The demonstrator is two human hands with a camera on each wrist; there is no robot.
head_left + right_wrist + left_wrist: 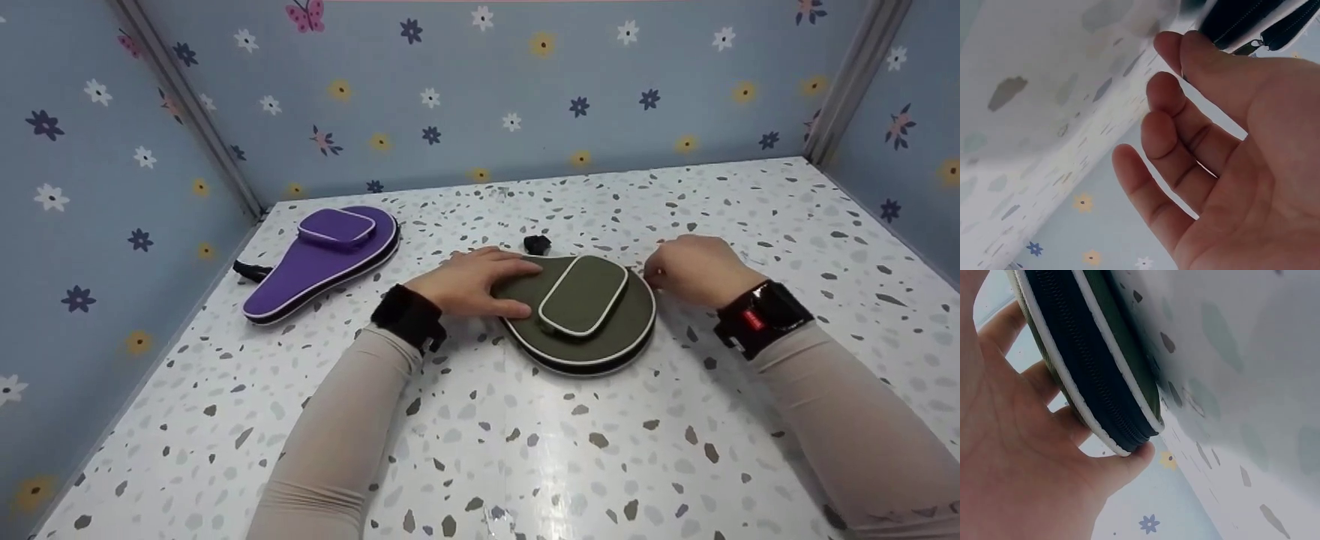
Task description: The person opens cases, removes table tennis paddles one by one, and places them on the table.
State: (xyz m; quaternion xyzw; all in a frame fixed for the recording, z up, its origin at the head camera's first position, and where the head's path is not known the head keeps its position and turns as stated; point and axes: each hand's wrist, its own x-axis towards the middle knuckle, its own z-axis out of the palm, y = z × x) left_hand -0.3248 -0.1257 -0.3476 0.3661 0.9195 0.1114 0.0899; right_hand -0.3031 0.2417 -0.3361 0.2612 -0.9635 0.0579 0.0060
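An olive-green table tennis paddle case (525, 289) with white piping lies flat, its small front pocket (585, 296) facing up. My left hand (472, 281) rests over its narrow end, thumb and fingers spread on the top. In the left wrist view the dark zipper band (1084, 354) runs beside those fingers. At the case's rounded right end is my right hand (694, 270), pinching the zipper pull between thumb and index finger. A zipper slider (1257, 44) shows just beyond the thumb in the right wrist view; the other fingers are loosely bent.
A purple paddle case (315, 266) with a black strap (251, 271) lies at the back left. Behind the green case sits a small black strap end (537, 244). Flower-patterned panels (480, 97) enclose the speckled white table (525, 450) at the back and sides.
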